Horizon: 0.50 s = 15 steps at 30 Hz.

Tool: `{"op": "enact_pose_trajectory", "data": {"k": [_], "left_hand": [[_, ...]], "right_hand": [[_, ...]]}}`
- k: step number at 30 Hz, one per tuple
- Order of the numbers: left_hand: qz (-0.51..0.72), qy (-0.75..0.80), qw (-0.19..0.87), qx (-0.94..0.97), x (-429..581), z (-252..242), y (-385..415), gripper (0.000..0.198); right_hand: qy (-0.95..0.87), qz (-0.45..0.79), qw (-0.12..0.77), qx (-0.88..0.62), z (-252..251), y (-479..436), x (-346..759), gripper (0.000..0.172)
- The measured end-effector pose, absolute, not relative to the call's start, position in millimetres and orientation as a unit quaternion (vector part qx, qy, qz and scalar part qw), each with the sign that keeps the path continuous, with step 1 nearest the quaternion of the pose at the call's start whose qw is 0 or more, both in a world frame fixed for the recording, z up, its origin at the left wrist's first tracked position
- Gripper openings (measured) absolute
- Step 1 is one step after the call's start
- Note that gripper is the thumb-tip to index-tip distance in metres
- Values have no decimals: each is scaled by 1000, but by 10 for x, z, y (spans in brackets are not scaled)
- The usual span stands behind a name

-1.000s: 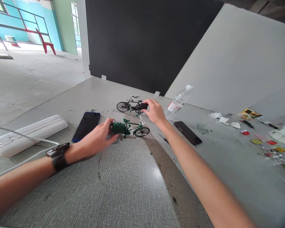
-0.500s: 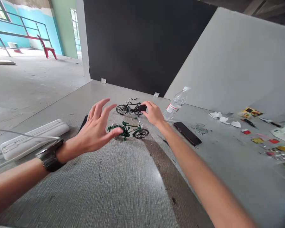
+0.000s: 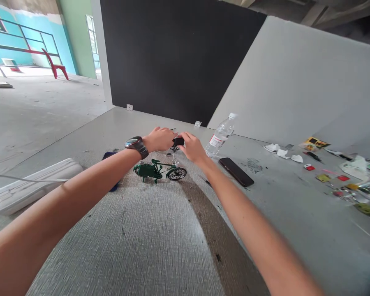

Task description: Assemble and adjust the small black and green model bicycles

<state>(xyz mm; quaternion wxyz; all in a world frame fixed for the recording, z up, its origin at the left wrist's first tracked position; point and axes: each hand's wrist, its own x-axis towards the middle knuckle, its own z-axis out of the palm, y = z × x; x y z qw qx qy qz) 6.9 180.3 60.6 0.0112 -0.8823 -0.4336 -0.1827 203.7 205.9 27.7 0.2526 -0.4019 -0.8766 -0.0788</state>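
Most of the black model bicycle [image 3: 174,148] is hidden behind my left hand [image 3: 160,139], whose fingers curl down over it. That wrist wears a dark watch. My right hand [image 3: 193,146] pinches a small black pannier [image 3: 179,141] at the bicycle's rear wheel. Nearer to me stands a green model bicycle [image 3: 162,169], with a green pannier at its left end and its front wheel to the right. Neither hand touches it.
A water bottle [image 3: 220,135] and a dark phone [image 3: 236,171] are right of my hands. A blue-edged object [image 3: 114,187] lies partly under my left forearm, near a white case [image 3: 37,185]. Several small parts and scraps [image 3: 323,177] lie far right. A black panel [image 3: 172,57] rises behind.
My left hand has moved right and forward from above the green bicycle onto the black one, its spread fingers now curled. My right hand still pinches the black pannier. The view has shifted slightly.
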Motion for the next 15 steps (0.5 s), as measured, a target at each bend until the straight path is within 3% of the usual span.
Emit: {"op": "enact_pose_trajectory", "data": {"k": [8, 15], "left_hand": [[-170, -450, 17, -876, 66, 555, 1803, 41], [-170, -454, 15, -874, 64, 541, 1818, 42]], "right_hand": [[-879, -108, 195, -422, 339, 2036, 2047, 32], [-873, -121, 211, -423, 329, 1998, 2034, 29]]}}
